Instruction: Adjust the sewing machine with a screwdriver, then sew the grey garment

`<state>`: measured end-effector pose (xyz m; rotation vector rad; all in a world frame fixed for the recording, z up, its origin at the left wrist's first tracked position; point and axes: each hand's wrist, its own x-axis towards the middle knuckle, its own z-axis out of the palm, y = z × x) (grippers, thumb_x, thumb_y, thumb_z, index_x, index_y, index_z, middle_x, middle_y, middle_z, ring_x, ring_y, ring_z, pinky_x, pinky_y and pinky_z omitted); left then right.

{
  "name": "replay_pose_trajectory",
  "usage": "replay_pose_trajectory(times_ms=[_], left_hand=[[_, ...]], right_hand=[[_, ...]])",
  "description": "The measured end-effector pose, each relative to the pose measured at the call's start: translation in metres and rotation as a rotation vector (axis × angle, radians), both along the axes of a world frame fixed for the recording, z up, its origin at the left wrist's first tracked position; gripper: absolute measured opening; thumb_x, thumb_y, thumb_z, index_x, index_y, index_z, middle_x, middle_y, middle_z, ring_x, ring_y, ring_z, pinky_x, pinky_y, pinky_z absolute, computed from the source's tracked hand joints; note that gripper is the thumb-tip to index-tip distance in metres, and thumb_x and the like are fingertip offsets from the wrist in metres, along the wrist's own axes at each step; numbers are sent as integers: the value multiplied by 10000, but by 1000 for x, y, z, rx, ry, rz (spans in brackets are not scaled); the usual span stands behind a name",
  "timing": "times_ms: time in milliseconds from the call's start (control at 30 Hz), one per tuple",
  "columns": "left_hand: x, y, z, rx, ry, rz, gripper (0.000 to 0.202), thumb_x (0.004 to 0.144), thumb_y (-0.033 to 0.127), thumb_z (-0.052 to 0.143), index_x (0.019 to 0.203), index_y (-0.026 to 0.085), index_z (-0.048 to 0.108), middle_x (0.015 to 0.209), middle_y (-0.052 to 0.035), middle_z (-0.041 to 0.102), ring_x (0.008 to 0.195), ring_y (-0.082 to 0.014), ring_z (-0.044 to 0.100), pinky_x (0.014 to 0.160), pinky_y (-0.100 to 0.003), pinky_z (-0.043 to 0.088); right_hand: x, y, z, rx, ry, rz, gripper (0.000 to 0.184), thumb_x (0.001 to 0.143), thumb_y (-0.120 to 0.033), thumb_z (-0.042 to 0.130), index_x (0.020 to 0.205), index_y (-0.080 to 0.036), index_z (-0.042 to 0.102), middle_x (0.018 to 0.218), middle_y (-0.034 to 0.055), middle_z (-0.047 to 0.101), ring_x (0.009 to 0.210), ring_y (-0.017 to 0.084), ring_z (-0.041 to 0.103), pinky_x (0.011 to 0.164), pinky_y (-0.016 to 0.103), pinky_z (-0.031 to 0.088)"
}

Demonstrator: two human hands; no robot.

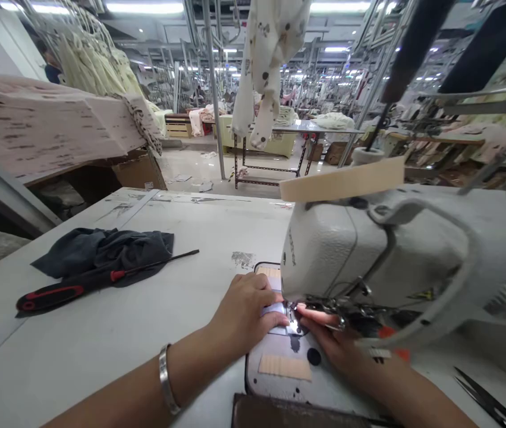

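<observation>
Scuffed white table (154,333) in garment factory hall. Left hand (246,312) flat, fingers together, pressing small piece (275,309) under machine (368,261) needle; right hand (337,345) pinching it. Screwdriver (83,285) on dark cloth (105,249), left.

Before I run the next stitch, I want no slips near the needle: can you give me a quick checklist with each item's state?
1. Left hand flat on the small piece at the needle: ok.
2. Right hand fingertips clear of the needle: cannot tell, the machine head hides them.
3. Piece lying flat under the foot: cannot tell, mostly covered.
4. Screwdriver away from the sewing area: ok, it lies far left on the dark cloth.
5. Scissors clear of the hands: ok, at the right edge.
</observation>
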<state>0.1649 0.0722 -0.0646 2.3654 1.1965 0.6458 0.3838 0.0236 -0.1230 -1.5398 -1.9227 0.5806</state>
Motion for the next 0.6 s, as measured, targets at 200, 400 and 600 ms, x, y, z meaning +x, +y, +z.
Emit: replay_pose_trajectory(times_ms=[200,400,600], left_hand=[[-4,1,-5,-12,-19,-1,207,661,288,795,849,251,716,834,-19,623,864,-222,557,807,-416,428],[-8,-1,13,-59,100,-76,227,739,287,728,958,242,689,932,-31,608,912,-210,537,848,-381,431],[-96,-16,77,-151,535,-50,130,836,306,591,893,232,681,923,-39,619,892,-242,566,813,-384,430]], right_hand=[[-2,-6,29,26,-287,44,281,783,-282,503,963,-266,719,970,65,689,919,298,631,888,496,469],[-5,-9,43,-59,-431,-14,318,794,-299,502,1041,-231,691,1055,90,659,1007,272,606,879,423,499],[-1,-19,84,-167,-472,89,352,870,-356,404,1093,-266,660,1097,72,645,1010,257,606,858,427,513]])
